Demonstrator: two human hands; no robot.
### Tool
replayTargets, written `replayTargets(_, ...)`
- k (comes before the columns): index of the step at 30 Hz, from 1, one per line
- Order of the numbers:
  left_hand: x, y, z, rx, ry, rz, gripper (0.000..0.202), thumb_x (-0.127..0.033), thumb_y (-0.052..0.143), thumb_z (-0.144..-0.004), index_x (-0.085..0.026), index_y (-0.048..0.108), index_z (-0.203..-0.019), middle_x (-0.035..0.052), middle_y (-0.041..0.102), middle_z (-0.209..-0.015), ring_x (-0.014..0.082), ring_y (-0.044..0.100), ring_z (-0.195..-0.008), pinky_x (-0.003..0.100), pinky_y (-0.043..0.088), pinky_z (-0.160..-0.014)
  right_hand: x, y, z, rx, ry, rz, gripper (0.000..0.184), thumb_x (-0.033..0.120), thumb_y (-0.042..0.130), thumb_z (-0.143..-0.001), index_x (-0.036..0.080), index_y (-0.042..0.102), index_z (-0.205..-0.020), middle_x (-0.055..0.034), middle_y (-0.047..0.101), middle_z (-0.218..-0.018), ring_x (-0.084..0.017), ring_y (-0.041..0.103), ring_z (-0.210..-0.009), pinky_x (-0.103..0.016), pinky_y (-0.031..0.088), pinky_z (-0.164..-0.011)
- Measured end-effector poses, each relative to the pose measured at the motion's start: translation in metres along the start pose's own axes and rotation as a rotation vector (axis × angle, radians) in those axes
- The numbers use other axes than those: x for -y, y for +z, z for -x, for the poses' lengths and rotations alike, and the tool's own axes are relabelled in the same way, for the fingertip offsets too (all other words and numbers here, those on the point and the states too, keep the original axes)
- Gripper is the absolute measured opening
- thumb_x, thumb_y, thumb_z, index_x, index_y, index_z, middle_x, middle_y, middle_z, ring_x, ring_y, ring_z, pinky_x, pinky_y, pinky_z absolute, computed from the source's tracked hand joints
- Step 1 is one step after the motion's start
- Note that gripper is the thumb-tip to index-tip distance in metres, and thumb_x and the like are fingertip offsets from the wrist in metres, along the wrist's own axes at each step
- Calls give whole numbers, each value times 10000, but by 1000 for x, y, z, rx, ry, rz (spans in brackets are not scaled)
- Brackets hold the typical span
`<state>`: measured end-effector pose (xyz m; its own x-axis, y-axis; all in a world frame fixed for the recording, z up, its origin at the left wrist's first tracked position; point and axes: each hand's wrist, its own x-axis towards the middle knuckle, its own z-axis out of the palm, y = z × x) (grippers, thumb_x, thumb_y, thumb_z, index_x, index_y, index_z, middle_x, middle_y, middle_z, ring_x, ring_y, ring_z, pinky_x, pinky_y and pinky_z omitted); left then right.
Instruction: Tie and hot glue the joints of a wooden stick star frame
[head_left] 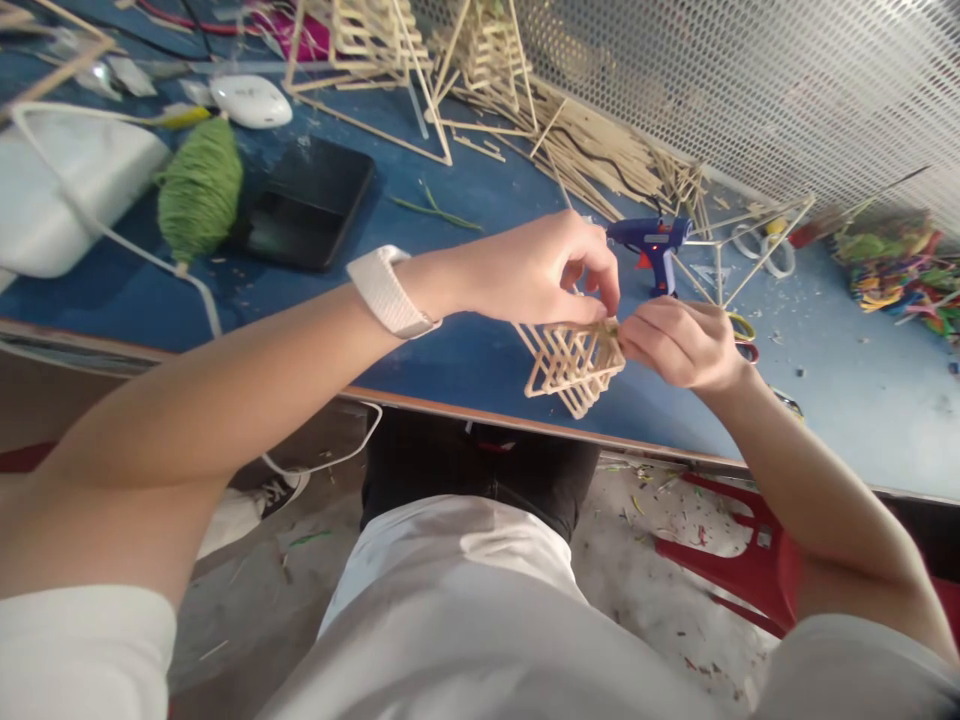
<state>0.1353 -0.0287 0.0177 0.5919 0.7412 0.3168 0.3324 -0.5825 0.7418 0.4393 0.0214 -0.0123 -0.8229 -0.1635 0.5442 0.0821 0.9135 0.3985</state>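
A small lattice of pale wooden sticks point(574, 365) is held over the front edge of the blue table. My left hand point(551, 268), with a light woven band at the wrist, pinches its upper edge between curled fingers. At its right end are the closed fingers of my right hand point(679, 342); the fingertips are partly hidden, and the lattice corner appears to be between them. Just behind my hands stands a blue glue gun point(654, 240) with a red trigger and a small lit light.
Larger stick frames point(375, 50) and a pile of loose sticks point(600, 150) lie along the back by a perforated metal screen point(750, 80). On the left are green twine point(200, 185), a black phone point(307, 205) and a white cable point(105, 235). A red stool point(750, 550) stands below right.
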Motion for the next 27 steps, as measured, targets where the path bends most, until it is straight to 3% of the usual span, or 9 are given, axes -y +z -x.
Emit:
replayTargets(4,-16,0,4,-16,91,-11,119,-277,791,-1011,-210,878,-1056,98,758,-1274,235,723,-1160,392,549,-1092,11,-8,3,-49,2,54,220,207,776,-1088,310,766,-1281,-6,780,-1094,-174,753,-843,-353,624,-676)
replayTargets(7,-26,3,5,-24,82,-34,88,-280,792,-1021,-221,856,-1030,81,765,-1306,243,722,-1227,398,518,-1176,16,-12,7,-71,4,70,197,205,805,-1045,319,787,-1205,-7,786,-1087,-186,766,-864,-352,593,-624)
replayTargets(14,-41,4,-2,35,2,-135,41,-235,821,-957,-227,857,-939,34,828,-1048,222,770,-995,358,545,-941,20,-12,19,0,171,-49,240,259,779,-1027,402,822,-1214,0,790,-975,-234,801,-823,-408,613,-592)
replayTargets(19,-47,-1,-12,85,43,-208,94,-117,850,-883,-197,893,-909,8,842,-940,186,756,-879,331,497,-835,20,-16,10,-10,73,5,198,256,775,-1060,360,824,-1220,-14,827,-1070,-229,822,-876,-401,688,-663)
replayTargets(24,-45,-6,-23,206,2,-261,40,-170,828,-897,-165,864,-915,24,803,-906,201,713,-912,355,504,-916,21,-17,-2,-46,36,36,94,236,768,-1097,285,797,-1171,-33,809,-1087,-210,806,-917,-374,725,-747)
replayTargets(27,-39,-6,-25,191,30,-275,39,-159,821,-897,-153,860,-898,48,800,-919,193,687,-890,375,503,-900,21,-15,-5,-22,101,-16,120,221,774,-1101,272,793,-1208,-36,806,-1055,-207,796,-893,-379,719,-765)
